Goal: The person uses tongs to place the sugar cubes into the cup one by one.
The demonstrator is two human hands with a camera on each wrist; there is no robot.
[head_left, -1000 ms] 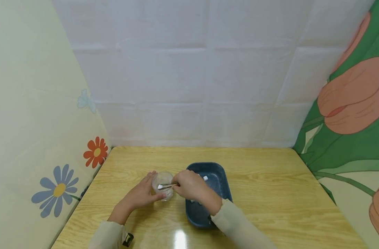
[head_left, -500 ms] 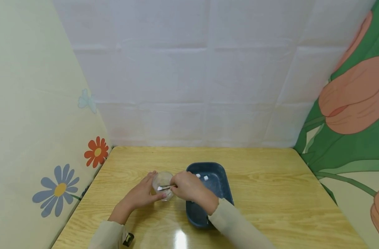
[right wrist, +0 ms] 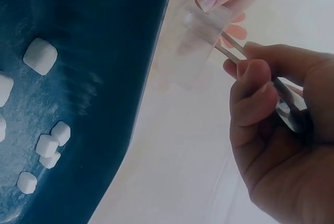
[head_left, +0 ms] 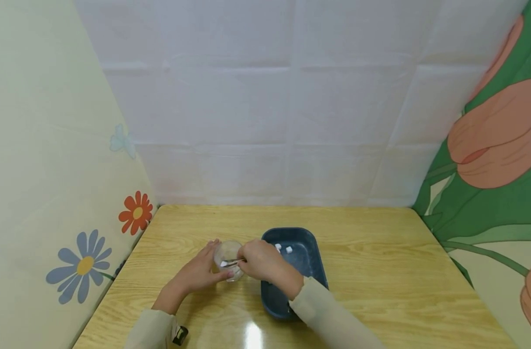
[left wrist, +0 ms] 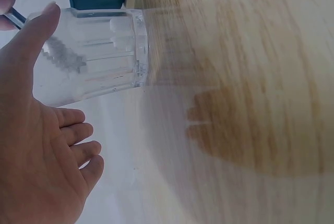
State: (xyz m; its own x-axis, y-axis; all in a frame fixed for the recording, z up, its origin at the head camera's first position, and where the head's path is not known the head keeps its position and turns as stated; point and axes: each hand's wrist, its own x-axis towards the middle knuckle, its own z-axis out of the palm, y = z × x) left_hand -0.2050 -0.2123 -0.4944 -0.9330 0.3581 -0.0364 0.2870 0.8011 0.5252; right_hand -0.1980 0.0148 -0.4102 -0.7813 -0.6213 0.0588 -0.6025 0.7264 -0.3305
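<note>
A clear ribbed glass (head_left: pixel 226 248) stands on the table, with my left hand (head_left: pixel 196 272) around its left side. In the left wrist view, the thumb (left wrist: pixel 37 38) lies across the glass wall near the rim. My right hand (head_left: pixel 265 262) grips slim metal tongs (right wrist: pixel 228 52) over the glass. At the tongs' tips is a white cube (head_left: pixel 224 264). Through the glass, the serrated tips (left wrist: pixel 65 57) show inside it, and pale, blurred lumps lie near its base. The cube itself is hard to make out in both wrist views.
Right of the glass sits a dark blue tray (head_left: pixel 316 264), partly under my right forearm. Several white cubes (right wrist: pixel 40 56) lie in it. The wooden table (head_left: pixel 379 271) meets a white cloth backdrop (head_left: pixel 291 121) and patterned side walls.
My right hand has shifted slightly left, and the tongs have dipped a little at the glass with the cube. Another cube in the tray has come into sight. My left hand stays put.
</note>
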